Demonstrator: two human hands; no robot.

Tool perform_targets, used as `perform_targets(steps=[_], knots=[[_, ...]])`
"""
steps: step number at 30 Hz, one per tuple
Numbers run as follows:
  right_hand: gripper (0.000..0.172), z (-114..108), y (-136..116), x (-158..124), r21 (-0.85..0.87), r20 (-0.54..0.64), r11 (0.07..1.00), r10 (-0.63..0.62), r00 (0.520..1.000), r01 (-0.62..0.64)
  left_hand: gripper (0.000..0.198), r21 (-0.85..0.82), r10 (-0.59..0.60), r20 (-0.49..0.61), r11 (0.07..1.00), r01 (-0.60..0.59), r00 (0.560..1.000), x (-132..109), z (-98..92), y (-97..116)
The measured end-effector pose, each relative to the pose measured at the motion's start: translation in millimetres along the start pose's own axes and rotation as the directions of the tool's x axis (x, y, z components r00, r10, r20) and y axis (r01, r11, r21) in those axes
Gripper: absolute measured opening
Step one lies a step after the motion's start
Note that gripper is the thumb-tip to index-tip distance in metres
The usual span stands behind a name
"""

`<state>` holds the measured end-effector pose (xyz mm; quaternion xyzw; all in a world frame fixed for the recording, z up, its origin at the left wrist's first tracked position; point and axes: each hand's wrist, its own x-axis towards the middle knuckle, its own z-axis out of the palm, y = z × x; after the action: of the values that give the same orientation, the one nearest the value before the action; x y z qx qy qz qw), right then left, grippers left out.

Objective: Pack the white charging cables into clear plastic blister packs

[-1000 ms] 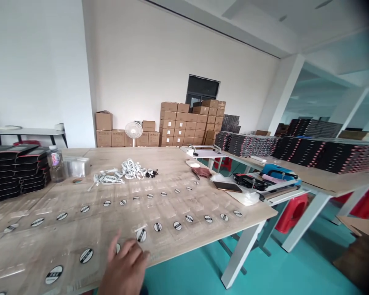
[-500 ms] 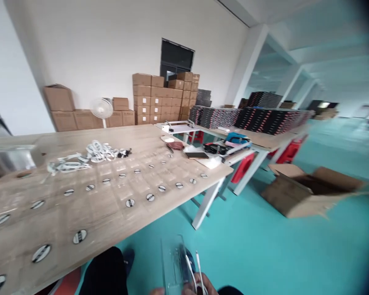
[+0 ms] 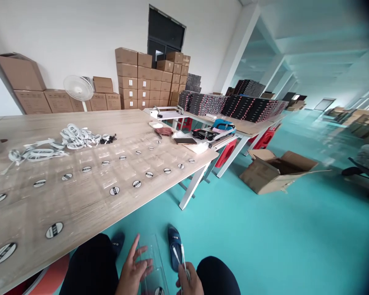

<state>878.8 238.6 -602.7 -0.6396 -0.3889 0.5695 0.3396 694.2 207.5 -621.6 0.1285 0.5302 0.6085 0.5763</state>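
Observation:
My right hand (image 3: 190, 280), low in the view, is closed around a white cable (image 3: 183, 255) whose two ends stick up from the fingers. My left hand (image 3: 134, 267) has its fingers spread and stretched out beside a clear plastic case (image 3: 157, 256). Some of these fingers overlap the case's left side; whether they press on it I cannot tell. A round black-and-white sticker (image 3: 159, 291) shows at the case's lower end. On the wooden table (image 3: 89, 213) lie rows of clear packages with such stickers, and behind them a pile of white cables (image 3: 76, 137).
Small black pieces (image 3: 108, 139) lie by the cable pile. A dark flat device (image 3: 184, 141) and a brown pouch (image 3: 164, 131) sit near the table's right end. An open cardboard box (image 3: 272, 171) stands on the green floor. Stacked cartons (image 3: 127, 82) and a fan (image 3: 78, 88) are behind.
The view has turned right and down, so the table and boxes sit further left and higher. My left hand has come into view with fingers spread; the right still holds the cable.

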Motion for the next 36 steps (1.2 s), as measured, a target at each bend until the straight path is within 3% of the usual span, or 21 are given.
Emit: perform_targets(steps=[2, 4, 7, 10, 15, 22, 23, 26, 28, 33, 36], knots=[[0.050, -2.5, -5.9, -2.2, 0.081, 0.073, 0.993, 0.079, 0.994, -0.085, 0.066, 0.074, -0.004, 0.047, 0.997, 0.001, 0.999, 3.9, -9.0, -3.9], [0.051, -1.2, -13.7, -6.8, 0.167, 0.228, 0.970, 0.135, 0.964, -0.175, 0.045, 0.126, -0.003, 0.087, 0.992, -0.008, 0.996, 7.5, -11.0, -6.9], [0.051, 10.0, -19.4, -15.1, 0.229, 0.401, 0.936, 0.158, 0.902, -0.266, 0.037, 0.126, -0.010, 0.079, 0.992, 0.000, 0.997, 8.7, -3.7, -8.9], [0.053, 26.8, -14.0, -21.5, 0.219, 0.453, 0.934, 0.158, 0.878, -0.281, 0.037, 0.099, -0.040, 0.090, 0.995, 0.031, 0.995, 3.2, 5.0, -6.2], [0.056, 44.9, -0.8, -27.0, 0.153, 0.479, 0.943, 0.191, 0.857, -0.295, 0.038, 0.089, -0.026, 0.096, 0.996, 0.018, 0.995, -4.7, 7.0, 1.1], [0.039, 44.1, -1.8, -24.4, 0.075, 0.340, 0.979, 0.153, 0.928, -0.188, 0.040, 0.070, -0.020, 0.007, 0.997, 0.019, 1.000, -2.8, 0.6, -1.2], [0.038, 43.8, -2.0, -23.6, 0.072, 0.333, 0.980, 0.152, 0.931, -0.186, 0.045, 0.055, -0.021, 0.010, 0.998, 0.021, 1.000, -3.7, 0.4, -0.9], [0.035, 44.9, -1.1, -23.3, 0.075, 0.330, 0.975, 0.172, 0.928, -0.208, 0.088, -0.032, -0.050, 0.018, 0.998, 0.051, 0.999, -6.6, 1.5, -0.3], [0.033, 47.2, 0.4, -24.6, 0.077, 0.341, 0.970, 0.191, 0.920, -0.230, 0.097, -0.108, -0.101, 0.019, 0.989, 0.102, 0.995, -7.1, 2.6, -2.5], [0.028, 54.4, 4.5, -27.5, 0.073, 0.351, 0.960, 0.229, 0.908, -0.270, 0.043, -0.169, -0.183, 0.045, 0.968, 0.188, 0.982, -6.1, 2.7, -13.4], [0.026, 56.3, 5.9, -27.2, 0.064, 0.347, 0.953, 0.257, 0.902, -0.296, 0.022, -0.156, -0.206, 0.074, 0.964, 0.215, 0.976, -7.9, 2.0, -15.4]])
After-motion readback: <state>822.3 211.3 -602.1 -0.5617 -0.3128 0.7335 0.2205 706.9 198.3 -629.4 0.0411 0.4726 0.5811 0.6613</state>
